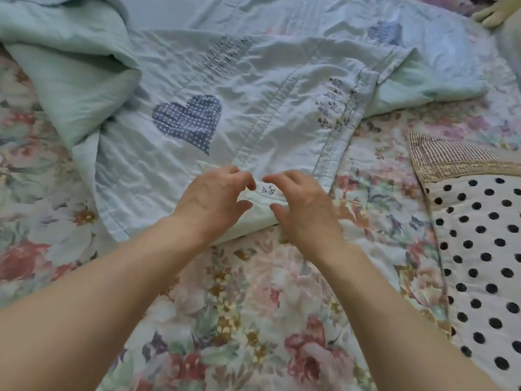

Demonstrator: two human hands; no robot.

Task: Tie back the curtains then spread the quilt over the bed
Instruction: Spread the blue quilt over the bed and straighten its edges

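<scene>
Our left hand [217,193] and right hand [298,204], both half-open and holding nothing, hover over the near corner of the quilt [174,80], which lies bunched on the bed [253,306] beside a pillow [479,235], ready, we judge, to grip that corner for spreading.

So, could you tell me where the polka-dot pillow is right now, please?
In the head view, the polka-dot pillow lies at the right edge on the floral bedspread, right of the right hand and below the crumpled quilt.
</scene>
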